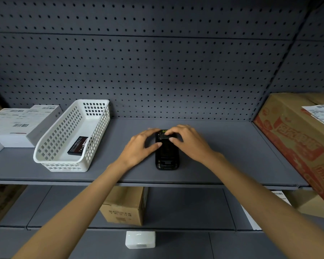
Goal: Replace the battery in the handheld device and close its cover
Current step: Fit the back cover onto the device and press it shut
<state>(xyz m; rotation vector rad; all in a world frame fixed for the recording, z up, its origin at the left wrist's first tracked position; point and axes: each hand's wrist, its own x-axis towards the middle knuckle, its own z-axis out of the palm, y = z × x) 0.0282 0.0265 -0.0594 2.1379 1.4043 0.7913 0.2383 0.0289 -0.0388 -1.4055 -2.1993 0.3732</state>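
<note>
The black handheld device (166, 154) lies on the grey shelf (223, 156); both hands grip its far end with curled fingers, left hand (142, 144), right hand (187, 141). 1 battery (77, 145) lies in the white basket (51, 161).

Both bare forearms reach forward from the lower corners and converge toward twelve o'clock. The left hand (141, 144) lies palm down, its fingers (153, 130) curled over toward one o'clock and its thumb stretched out toward three o'clock. The right hand (187, 142) mirrors it, fingers bent and pointing toward ten o'clock, thumb angled toward nine. The fingertips of the two hands nearly meet.
</note>
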